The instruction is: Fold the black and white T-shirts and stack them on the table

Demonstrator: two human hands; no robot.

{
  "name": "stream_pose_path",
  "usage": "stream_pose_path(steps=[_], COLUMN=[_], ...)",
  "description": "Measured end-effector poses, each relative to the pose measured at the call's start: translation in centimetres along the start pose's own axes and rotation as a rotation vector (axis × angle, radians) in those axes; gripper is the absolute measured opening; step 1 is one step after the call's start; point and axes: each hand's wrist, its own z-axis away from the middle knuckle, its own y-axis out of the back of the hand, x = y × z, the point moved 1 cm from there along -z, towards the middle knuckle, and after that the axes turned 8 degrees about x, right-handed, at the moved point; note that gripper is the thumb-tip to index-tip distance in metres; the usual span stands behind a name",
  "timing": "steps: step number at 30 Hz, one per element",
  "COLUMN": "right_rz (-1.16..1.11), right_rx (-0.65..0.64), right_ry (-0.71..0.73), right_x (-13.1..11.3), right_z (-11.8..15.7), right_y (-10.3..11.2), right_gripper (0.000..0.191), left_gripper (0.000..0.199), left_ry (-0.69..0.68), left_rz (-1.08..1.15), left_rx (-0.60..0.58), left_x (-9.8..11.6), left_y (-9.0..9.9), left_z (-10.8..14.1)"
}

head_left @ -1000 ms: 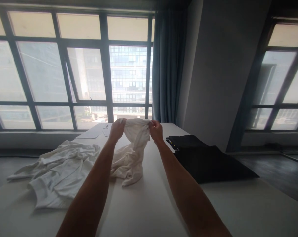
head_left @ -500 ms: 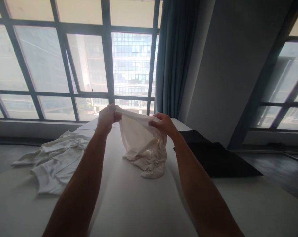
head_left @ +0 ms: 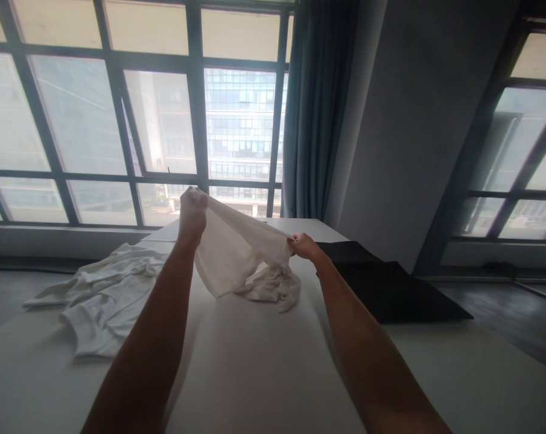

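Note:
A thin white garment (head_left: 230, 247), its exact kind unclear, is stretched between my two hands above the white table (head_left: 254, 361). My left hand (head_left: 193, 211) is closed on its upper left corner and held higher. Lower down, my right hand (head_left: 303, 245) pinches the other end of the same edge. The cloth between them slants down to the right, and its bunched lower part hangs close to the tabletop; whether it touches is hard to tell.
Left of my forearm lies a crumpled pile of white clothing (head_left: 114, 289). Flat black sheets or cloth (head_left: 390, 289) lie on the right side of the table. Beyond the far edge are windows (head_left: 241, 126), a dark blue curtain (head_left: 311, 120) and a grey pillar (head_left: 399, 132).
My hands have moved apart, the left a little up and left, the right lower. The garment's top edge is now pulled taut and slanted, and its bunched part has lifted slightly.

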Motion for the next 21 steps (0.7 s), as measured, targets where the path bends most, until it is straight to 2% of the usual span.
stream_pose_path(steps=[2, 5, 7, 9, 11, 14, 15, 18, 21], right_rz=[-0.259, -0.643, -0.756, -0.82, -0.889, -0.922, -0.894, -0.707, -0.398], right_rx=[-0.033, -0.094, -0.14, -0.193, -0.232, -0.277, -0.294, -0.308, -0.261], right_ry=[-0.089, -0.157, -0.114, -0.038, 0.05, 0.142, 0.173, 0.276, 0.311], right_x=[-0.8, -2.8, -4.3, -5.7, -6.7, -7.3, -7.3, -6.7, -5.7], right_z=[0.0, 0.5, 1.2, 2.0, 2.8, 3.4, 3.5, 3.2, 2.8], right_y=[0.0, 0.0, 0.0, -0.2, -0.4, -0.8, -0.9, -1.2, -1.4], right_gripper=[0.027, 0.023, 0.02, 0.019, 0.024, 0.045, 0.052, 0.058, 0.051], left_gripper=[0.06, 0.083, 0.087, 0.082, 0.065, 0.021, 0.016, 0.03, 0.029], left_ry=[-0.045, 0.002, 0.047, 0.022, -0.092, -0.223, -0.234, -0.199, -0.093], left_rz=[-0.18, -0.473, -0.611, -0.635, -0.631, -0.718, -0.735, -0.724, -0.75], left_rx=[-0.235, -0.706, -0.978, -1.133, -1.121, -0.934, -0.875, -0.779, -0.746], left_x=[-0.9, -1.9, -2.0, -1.6, -0.9, -0.2, 0.0, -0.1, -0.5], left_y=[0.2, -0.1, -0.9, -2.4, -4.1, -5.9, -6.3, -6.4, -5.9], left_z=[0.5, 2.2, 3.9, 5.7, 7.2, 8.6, 8.7, 8.6, 8.0])
